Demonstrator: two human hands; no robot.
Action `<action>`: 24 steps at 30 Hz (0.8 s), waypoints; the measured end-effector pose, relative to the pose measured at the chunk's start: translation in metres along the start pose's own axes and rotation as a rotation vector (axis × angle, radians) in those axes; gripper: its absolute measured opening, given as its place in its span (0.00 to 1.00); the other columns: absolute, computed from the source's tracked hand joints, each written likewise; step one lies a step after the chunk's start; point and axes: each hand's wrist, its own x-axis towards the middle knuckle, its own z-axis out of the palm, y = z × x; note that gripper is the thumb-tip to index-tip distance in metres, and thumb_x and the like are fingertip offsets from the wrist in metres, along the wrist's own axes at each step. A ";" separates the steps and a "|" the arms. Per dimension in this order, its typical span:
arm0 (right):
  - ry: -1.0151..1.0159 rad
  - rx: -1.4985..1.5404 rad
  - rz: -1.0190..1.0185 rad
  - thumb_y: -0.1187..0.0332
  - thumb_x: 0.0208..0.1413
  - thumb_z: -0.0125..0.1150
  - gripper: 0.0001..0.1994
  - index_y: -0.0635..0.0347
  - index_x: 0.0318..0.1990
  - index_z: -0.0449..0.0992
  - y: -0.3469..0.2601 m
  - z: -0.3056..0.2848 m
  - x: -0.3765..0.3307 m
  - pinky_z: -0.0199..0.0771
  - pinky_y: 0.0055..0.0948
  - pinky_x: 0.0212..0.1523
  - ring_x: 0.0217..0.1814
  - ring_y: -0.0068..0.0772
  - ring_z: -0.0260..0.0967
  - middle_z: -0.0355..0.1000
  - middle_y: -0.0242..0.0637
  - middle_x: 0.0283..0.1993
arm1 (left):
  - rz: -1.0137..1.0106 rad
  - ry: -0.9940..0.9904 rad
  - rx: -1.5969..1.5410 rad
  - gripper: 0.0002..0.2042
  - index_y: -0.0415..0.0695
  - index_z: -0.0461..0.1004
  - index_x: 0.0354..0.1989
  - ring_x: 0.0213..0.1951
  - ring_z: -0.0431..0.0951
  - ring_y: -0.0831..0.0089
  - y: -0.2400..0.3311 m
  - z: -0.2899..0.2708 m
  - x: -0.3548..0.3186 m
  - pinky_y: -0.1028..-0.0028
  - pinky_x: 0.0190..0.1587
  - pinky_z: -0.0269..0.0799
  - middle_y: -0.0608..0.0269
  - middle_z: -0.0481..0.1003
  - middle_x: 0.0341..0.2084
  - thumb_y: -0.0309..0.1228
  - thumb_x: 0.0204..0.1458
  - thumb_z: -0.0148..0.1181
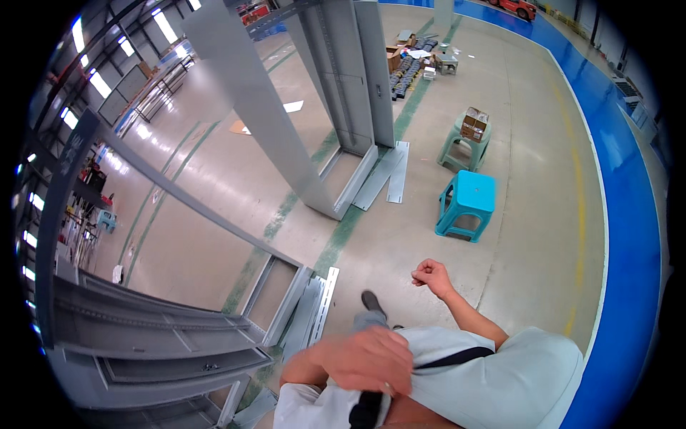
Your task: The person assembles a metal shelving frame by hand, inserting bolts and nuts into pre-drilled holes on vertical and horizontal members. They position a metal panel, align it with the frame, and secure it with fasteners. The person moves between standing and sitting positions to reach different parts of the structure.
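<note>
My left hand (371,357) is raised close in front of my chest, above a black strap (366,409). Motion smears its fingers, and I cannot tell if it holds anything. Out ahead over the floor is my right hand (431,276), its fingers curled together. Whatever may be inside them is hidden or too small to name. Beyond the right hand stands a turquoise plastic stool (474,193). To the left rise grey metal cabinet frames (275,121), with a second open frame (275,293) nearer to me.
Flat metal strips (325,304) lie beside the near frame, and more panels (379,175) by the far one. A pale green stool (464,146) carries a cardboard box (474,124). Several dark parts (407,75) lie farther off. A blue floor lane (625,236) curves along the right.
</note>
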 end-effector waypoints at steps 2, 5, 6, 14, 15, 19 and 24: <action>-0.044 -0.007 0.035 0.75 0.56 0.67 0.07 0.64 0.33 0.72 -0.008 0.004 0.030 0.82 0.28 0.32 0.31 0.28 0.79 0.77 0.37 0.30 | -0.013 -0.019 0.004 0.07 0.33 0.77 0.34 0.28 0.78 0.58 -0.017 -0.043 -0.002 0.66 0.28 0.68 0.56 0.78 0.28 0.25 0.60 0.56; -0.091 -0.056 0.015 0.76 0.57 0.67 0.06 0.65 0.35 0.73 -0.027 0.011 0.099 0.83 0.28 0.33 0.32 0.29 0.79 0.77 0.37 0.30 | -0.017 -0.040 -0.059 0.06 0.36 0.76 0.39 0.31 0.78 0.59 -0.041 -0.104 -0.008 0.65 0.32 0.70 0.60 0.78 0.30 0.24 0.61 0.54; -0.106 -0.067 -0.002 0.76 0.57 0.66 0.06 0.65 0.36 0.74 -0.035 0.015 0.127 0.83 0.28 0.33 0.32 0.29 0.79 0.77 0.37 0.31 | -0.026 -0.027 -0.113 0.06 0.36 0.76 0.39 0.31 0.79 0.59 -0.051 -0.126 -0.011 0.65 0.33 0.70 0.60 0.78 0.29 0.24 0.61 0.54; -0.097 -0.014 -0.074 0.76 0.59 0.63 0.05 0.66 0.40 0.76 -0.106 0.041 0.314 0.83 0.28 0.37 0.37 0.30 0.80 0.77 0.37 0.33 | -0.180 0.210 -0.380 0.06 0.33 0.77 0.39 0.35 0.81 0.61 -0.090 -0.307 -0.009 0.66 0.38 0.78 0.56 0.80 0.31 0.22 0.60 0.55; -0.085 -0.102 -0.132 0.74 0.58 0.64 0.05 0.65 0.40 0.78 -0.114 0.039 0.340 0.80 0.26 0.35 0.35 0.26 0.78 0.77 0.34 0.32 | -0.262 0.307 -0.353 0.06 0.33 0.77 0.40 0.36 0.82 0.62 -0.095 -0.333 -0.015 0.66 0.39 0.78 0.56 0.80 0.31 0.23 0.61 0.55; -0.011 -0.181 -0.155 0.71 0.56 0.66 0.06 0.64 0.38 0.80 -0.153 0.069 0.419 0.76 0.23 0.31 0.30 0.20 0.74 0.77 0.31 0.30 | -0.447 0.743 -0.164 0.10 0.32 0.75 0.47 0.37 0.81 0.67 -0.137 -0.417 -0.069 0.68 0.43 0.78 0.57 0.80 0.33 0.27 0.64 0.53; -0.181 -0.174 -0.252 0.71 0.56 0.66 0.07 0.66 0.37 0.79 -0.200 0.135 0.544 0.74 0.23 0.31 0.28 0.19 0.72 0.76 0.31 0.27 | -0.972 1.352 0.150 0.13 0.35 0.75 0.50 0.36 0.81 0.72 -0.202 -0.455 -0.226 0.70 0.44 0.78 0.58 0.80 0.31 0.33 0.65 0.55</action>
